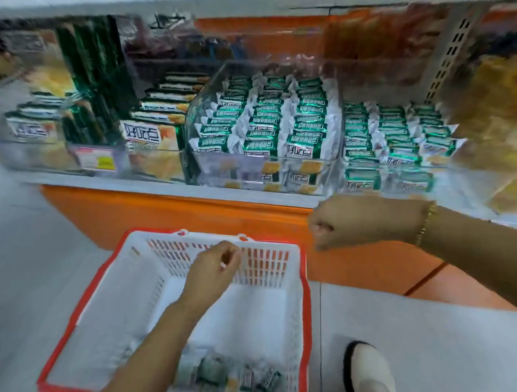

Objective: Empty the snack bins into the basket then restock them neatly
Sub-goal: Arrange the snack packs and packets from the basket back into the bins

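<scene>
Bottom edge cuts off the near rim of the basket (pixel 307 303) and the shoe (pixel 370 378), the left forearm (pixel 153 355) covers some blurred packets (pixel 212 370) there, the shelf's price label (pixel 96 160) is unreadable, and the right hand (pixel 339 224) hides its palm.

Two hands between a snack shelf and a basket.
The left hand (pixel 214 268) hangs loosely curled over the red-rimmed basket (pixel 307 303), which has a few snack packs (pixel 241 377) at its near end. The right hand (pixel 339 221) is fisted just below the shelf (pixel 162 187) edge, under full bins (pixel 262 166).
</scene>
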